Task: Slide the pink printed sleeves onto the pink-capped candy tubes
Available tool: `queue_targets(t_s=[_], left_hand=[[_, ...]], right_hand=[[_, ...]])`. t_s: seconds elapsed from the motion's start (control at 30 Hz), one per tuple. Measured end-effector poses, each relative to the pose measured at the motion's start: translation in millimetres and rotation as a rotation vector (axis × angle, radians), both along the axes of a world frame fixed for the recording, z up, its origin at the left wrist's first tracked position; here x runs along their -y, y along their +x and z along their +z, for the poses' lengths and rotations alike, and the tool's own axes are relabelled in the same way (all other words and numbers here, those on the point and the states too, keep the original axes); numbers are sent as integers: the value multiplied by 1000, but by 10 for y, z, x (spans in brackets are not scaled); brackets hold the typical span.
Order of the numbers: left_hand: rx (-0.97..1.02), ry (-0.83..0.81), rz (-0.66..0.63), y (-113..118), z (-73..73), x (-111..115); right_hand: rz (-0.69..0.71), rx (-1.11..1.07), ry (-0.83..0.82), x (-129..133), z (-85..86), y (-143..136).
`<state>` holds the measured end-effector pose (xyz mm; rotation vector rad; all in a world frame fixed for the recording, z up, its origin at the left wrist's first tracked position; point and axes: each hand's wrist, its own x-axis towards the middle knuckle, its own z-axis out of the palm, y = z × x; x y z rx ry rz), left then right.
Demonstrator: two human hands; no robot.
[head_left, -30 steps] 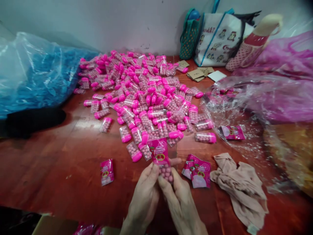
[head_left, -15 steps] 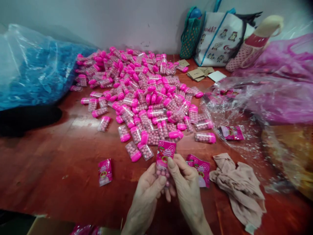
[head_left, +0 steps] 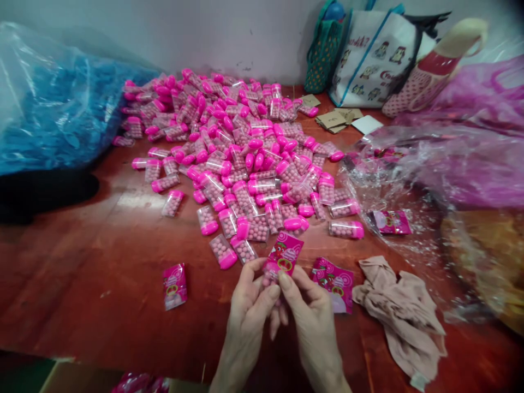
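Observation:
Between my two hands is a small candy pack with a printed magenta label [head_left: 285, 252] and pink balls showing below it. My left hand [head_left: 248, 308] pinches its lower left side, while my right hand [head_left: 309, 305] has its thumb on the lower right of the print. Fingers cover the pack's bottom end. Just past my hands spreads a heap of clear candy containers [head_left: 245, 199] with bright pink caps, full of pink balls. Two flat magenta labels [head_left: 338, 286] lie right of my right hand. A labelled pack [head_left: 174, 286] rests on the table to the left.
A beige cloth [head_left: 399, 311] lies at the right, near crumpled clear plastic [head_left: 380, 180] with another magenta label [head_left: 391, 222] by it. On the left sits a bag of blue pieces [head_left: 61, 114]. Cardboard pieces [head_left: 331, 121] and a white tote bag [head_left: 372, 60] are by the wall.
The held pack has tilted, its top leaning to the right, and my fingers now cover more of its lower part. The camera view has shifted slightly.

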<state>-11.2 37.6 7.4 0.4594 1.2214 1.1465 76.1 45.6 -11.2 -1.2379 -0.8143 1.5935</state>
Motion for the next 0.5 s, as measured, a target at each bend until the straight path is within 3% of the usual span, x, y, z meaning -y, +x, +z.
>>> queue_targets(t_s=[0.1, 0.17, 0.33, 0.5], left_hand=[[-66, -7, -104, -14, -6, -4], [-118, 8, -157, -21, -6, 11], [-177, 75, -202, -28, -1, 75], [-117, 74, -164, -5, -46, 99]], right_hand=[[13, -205, -153, -77, 1, 64], [15, -225, -192, -126, 8, 79], [33, -71, -233, -136, 16, 34], [18, 102, -195, -64, -33, 25]])
